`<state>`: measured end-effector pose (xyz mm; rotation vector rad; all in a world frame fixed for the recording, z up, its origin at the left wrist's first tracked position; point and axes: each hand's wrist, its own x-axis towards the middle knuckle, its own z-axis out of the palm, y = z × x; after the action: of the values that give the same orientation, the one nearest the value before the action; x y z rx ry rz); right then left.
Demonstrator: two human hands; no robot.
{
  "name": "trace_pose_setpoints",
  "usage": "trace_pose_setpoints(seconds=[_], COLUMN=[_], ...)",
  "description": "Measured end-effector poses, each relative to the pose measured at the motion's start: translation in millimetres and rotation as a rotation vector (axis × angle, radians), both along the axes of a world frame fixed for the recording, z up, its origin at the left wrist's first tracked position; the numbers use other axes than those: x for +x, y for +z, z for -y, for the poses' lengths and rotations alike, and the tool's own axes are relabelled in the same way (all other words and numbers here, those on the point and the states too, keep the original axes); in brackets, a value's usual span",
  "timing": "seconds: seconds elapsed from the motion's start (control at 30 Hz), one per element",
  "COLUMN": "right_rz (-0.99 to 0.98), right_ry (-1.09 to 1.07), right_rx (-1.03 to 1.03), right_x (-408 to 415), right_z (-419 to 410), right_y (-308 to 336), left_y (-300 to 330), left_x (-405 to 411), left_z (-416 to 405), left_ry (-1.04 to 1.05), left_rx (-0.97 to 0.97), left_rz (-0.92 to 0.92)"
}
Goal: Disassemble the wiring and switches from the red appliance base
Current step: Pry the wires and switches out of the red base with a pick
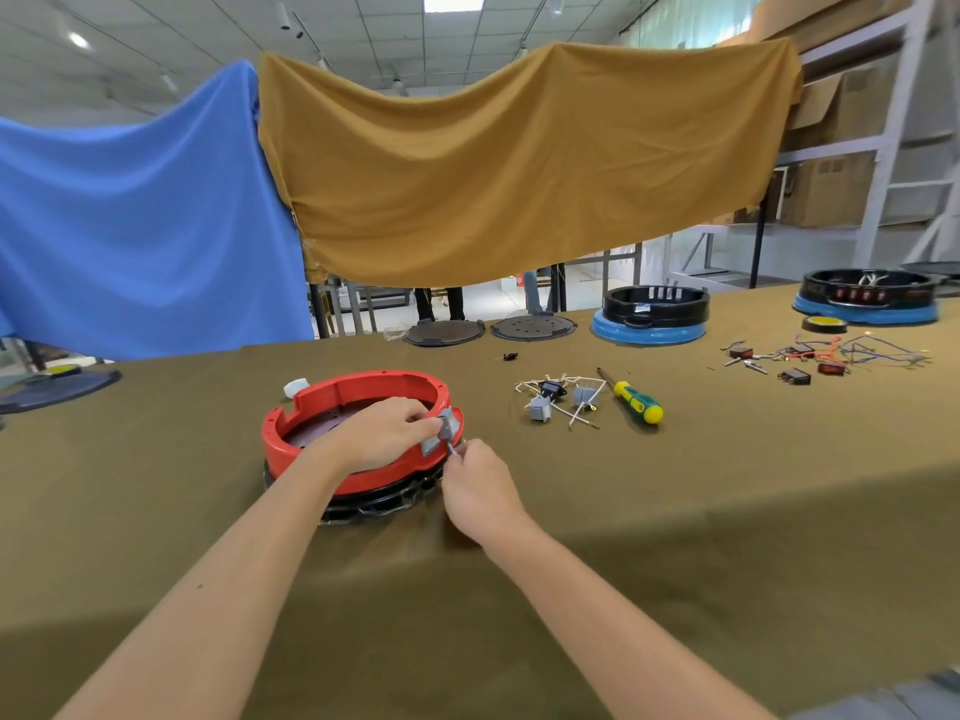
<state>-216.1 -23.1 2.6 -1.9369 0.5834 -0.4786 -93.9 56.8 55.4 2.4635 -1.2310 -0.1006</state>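
Though small, grey switch (445, 427) between fingers (423, 419).

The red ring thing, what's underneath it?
Under the red base sits a black ring-shaped part, peeking out along the near edge. How far it goes underneath is hidden by the base and the left hand.

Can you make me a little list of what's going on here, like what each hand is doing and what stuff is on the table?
Job: taking switches and wires out of the red base
Left hand: pinches a grey switch at the base's rim
Right hand: pinches a small metal piece just under that switch
Already out: grey switches with white wires lying to the right of the base
Tool: screwdriver with a yellow and green handle, lying untouched beside them
Farther back: two black and blue bases, more loose wires
Table: covered in brown cloth
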Motion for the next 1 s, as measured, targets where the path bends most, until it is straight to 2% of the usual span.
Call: trace_pose_setpoints(seconds=[0.13,0.23,0.3,0.47,0.7,0.8,0.87,1.0], right_rz=[-0.014,0.083,0.174,0.231,0.344,0.347,0.362,0.436], right_ry=[-0.039,-0.057,-0.017,0.096,-0.005,0.032,0.041,0.005], right_rx=[-0.012,-0.101,-0.126,-0.202,-0.400,-0.334,-0.216,0.321], right_x=[-13.1,-14.1,-6.4,22.7,29.5,27.8,27.8,25.9], right_z=[13.9,28.9,38.6,46.3,43.8,46.0,47.2,56.3], right_y=[1.4,0.5,2.3,-3.7,-14.4,-15.6,-15.5,-10.8], left_y=[-3.0,-3.1,-2.7,-3.9,-7.4,-8.2,-9.1,-11.6], left_x=[2.1,3.2,2.4,0.4,-0.8,-4.4,-5.8,-3.1], left_z=[-0.2,-1.4,-2.2,-3.3,-3.4,-4.0,-5.2,-7.1], left_ry=[0.011,0.004,-0.006,-0.028,-0.061,-0.056,-0.062,-0.096], left_rx=[-0.017,-0.011,-0.012,-0.043,-0.038,-0.028,-0.023,-0.018], left_rz=[-0.010,-0.013,-0.001,0.014,0.072,0.129,0.172,0.256])
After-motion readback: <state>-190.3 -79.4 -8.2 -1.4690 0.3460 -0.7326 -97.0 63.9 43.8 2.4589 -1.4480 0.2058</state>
